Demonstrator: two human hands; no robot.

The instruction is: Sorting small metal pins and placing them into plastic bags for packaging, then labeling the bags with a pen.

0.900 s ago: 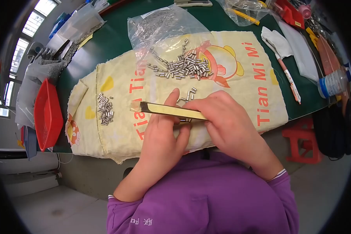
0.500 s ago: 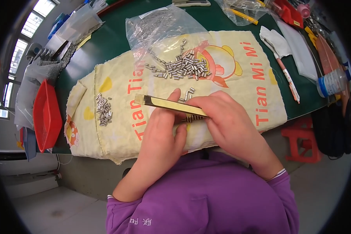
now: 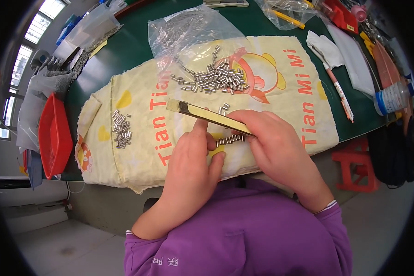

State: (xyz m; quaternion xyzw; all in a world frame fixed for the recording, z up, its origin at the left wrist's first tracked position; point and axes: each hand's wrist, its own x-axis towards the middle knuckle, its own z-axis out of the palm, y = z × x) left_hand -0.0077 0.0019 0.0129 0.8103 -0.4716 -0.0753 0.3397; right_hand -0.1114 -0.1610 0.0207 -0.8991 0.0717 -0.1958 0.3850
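My right hand [image 3: 273, 138] pinches the right end of a narrow flat bar [image 3: 211, 116]. This bar has a pale yellow face, dark long edges and a clear tip at its left. Below it on the cloth lies a short row of small metal cylinders [image 3: 230, 140], side by side between my hands. My left hand [image 3: 191, 158] rests at the row's left end, thumb apart and index finger stretched toward the bar's underside; whether it touches the bar is unclear. A few loose cylinders [image 3: 224, 109] show just beyond the bar.
A yellow printed cloth [image 3: 142, 138] covers the green table. Farther off lie a heap of metal cylinders [image 3: 211, 78] and a clear bag [image 3: 193, 32]; a smaller pile [image 3: 122, 129] sits left. A red basket [image 3: 55, 138], a pen [image 3: 340, 94] and a plastic bottle [image 3: 391, 99] flank the cloth.
The bar has shifted to the right and away from me, tilting down more at its right end. More of the cylinder row now shows below it. My left hand has moved slightly right.
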